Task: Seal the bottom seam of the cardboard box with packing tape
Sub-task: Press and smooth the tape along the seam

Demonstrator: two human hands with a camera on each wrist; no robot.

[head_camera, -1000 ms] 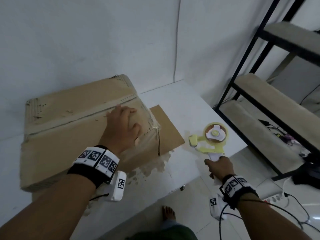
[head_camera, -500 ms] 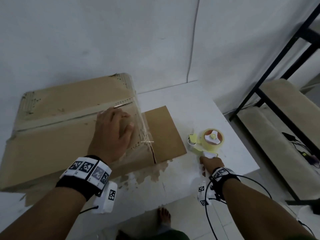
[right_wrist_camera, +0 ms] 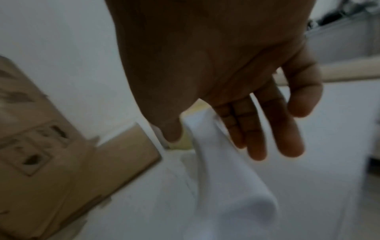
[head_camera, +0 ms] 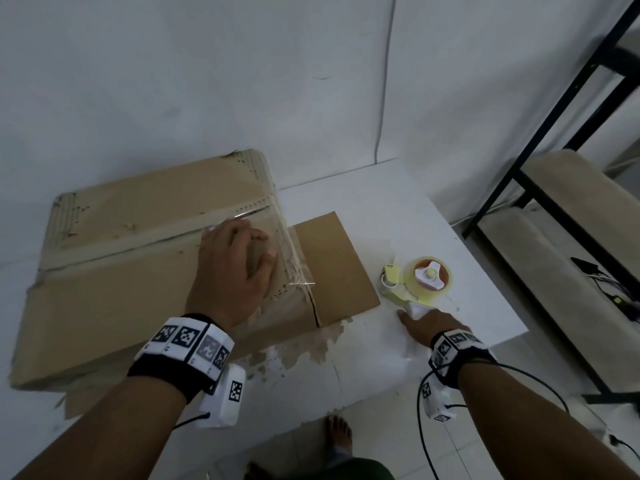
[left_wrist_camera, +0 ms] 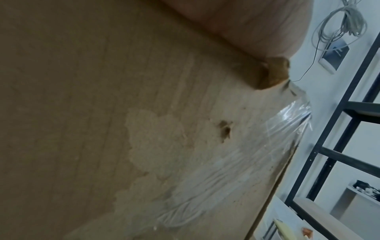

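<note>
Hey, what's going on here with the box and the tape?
A person is taping a cardboard box shut on a white table. The left hand presses clear tape down at the box's right end. The right hand is at the white handle of the tape dispenser, which sits on the table, fingers loosening.

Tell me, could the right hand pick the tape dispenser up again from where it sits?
Probably yes. The right hand lies open at the white handle of the tape dispenser, which sits on the white table with nothing between them. The left hand presses on the cardboard box, clear of that path.
</note>
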